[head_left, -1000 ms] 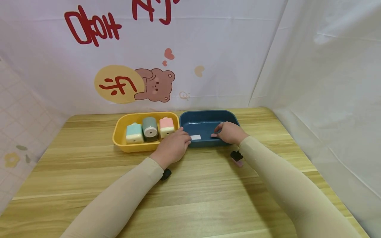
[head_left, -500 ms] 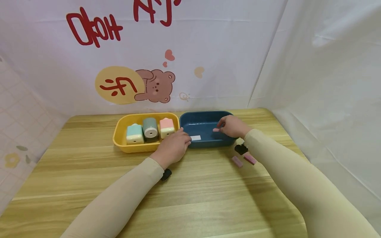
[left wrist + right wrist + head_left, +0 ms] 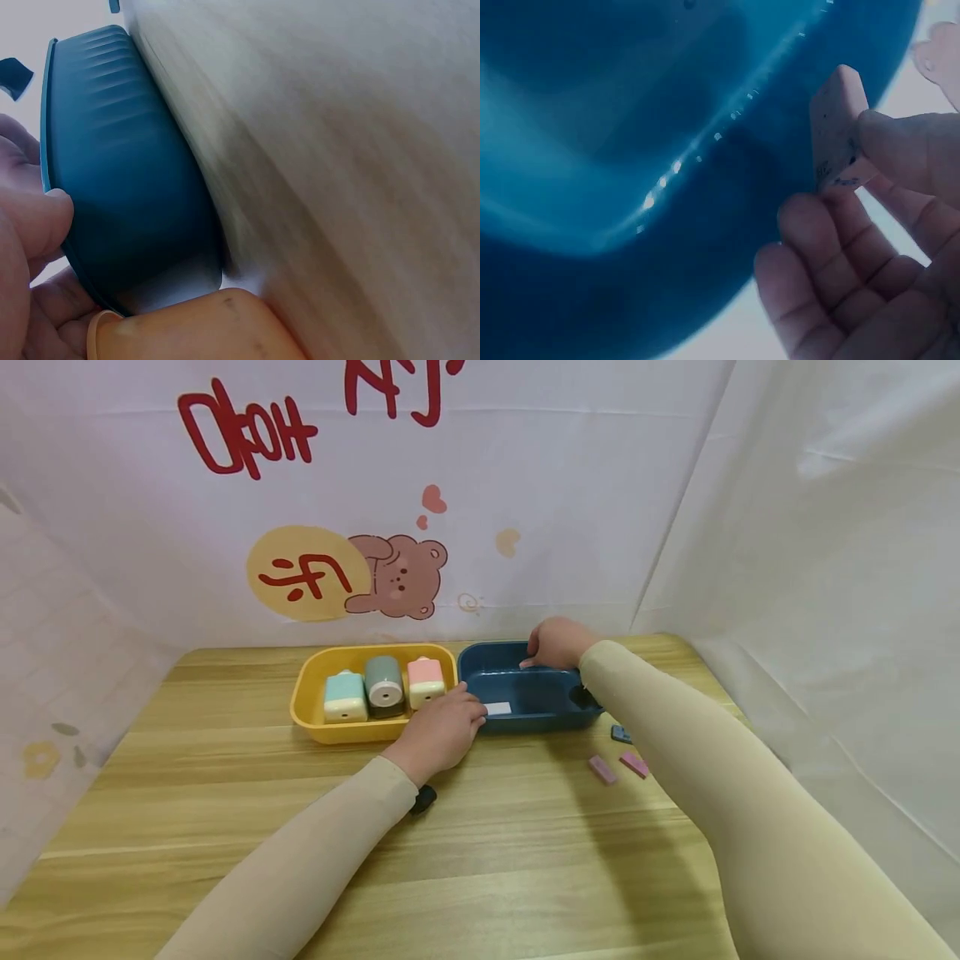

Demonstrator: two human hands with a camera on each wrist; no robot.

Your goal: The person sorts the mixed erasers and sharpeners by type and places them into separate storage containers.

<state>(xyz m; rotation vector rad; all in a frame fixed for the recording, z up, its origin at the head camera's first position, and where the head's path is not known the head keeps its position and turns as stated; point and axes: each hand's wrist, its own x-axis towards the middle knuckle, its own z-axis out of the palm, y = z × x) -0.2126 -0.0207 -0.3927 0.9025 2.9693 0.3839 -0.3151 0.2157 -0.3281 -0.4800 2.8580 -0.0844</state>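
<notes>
R hand (image 3: 562, 643) pinching pink eraser (image 3: 837, 131) at thumb + fingertips, over blue tray (image 3: 540, 724); L hand (image 3: 441, 731) gripping tray rim.

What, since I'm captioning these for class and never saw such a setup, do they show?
No machine: a person's bare left hand and right hand. The wide picture is taken from the head, each close-up from a wrist. On the table stand a yellow tray holding three two-tone objects, and a blue tray with a white piece inside. Nearby lie two pink blocks and a blue item. The left hand grips the blue tray; the right hand pinches a pinkish block.
</notes>
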